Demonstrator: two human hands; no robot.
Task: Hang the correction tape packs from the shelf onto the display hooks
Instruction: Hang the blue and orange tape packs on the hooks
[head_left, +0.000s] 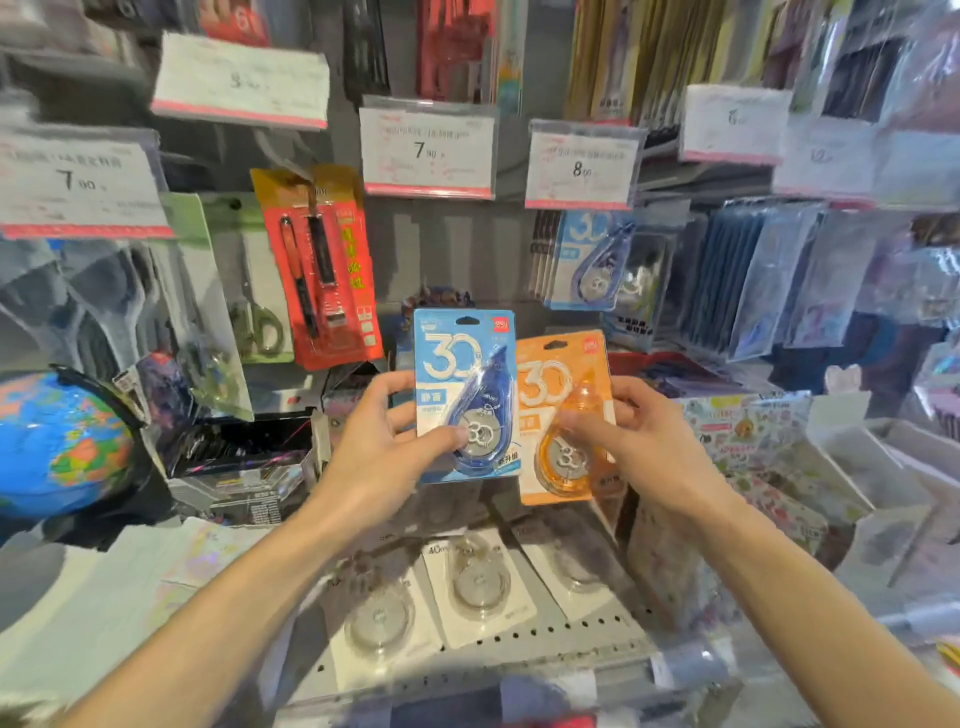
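Observation:
My left hand grips a blue correction tape pack by its left edge, thumb on the front. My right hand holds an orange correction tape pack beside it, slightly lower. Both packs are upright in front of the display wall. Several blue packs hang on a hook under the 8.00 price tag. The hook area under the 7.90 price tag shows bare wall. White-backed tape packs lie flat on the perforated shelf below my arms.
A red pen pack and scissors pack hang at the left. A globe stands at far left. Plastic-sleeved goods hang at the right, with sticker sheets and clear bins below them.

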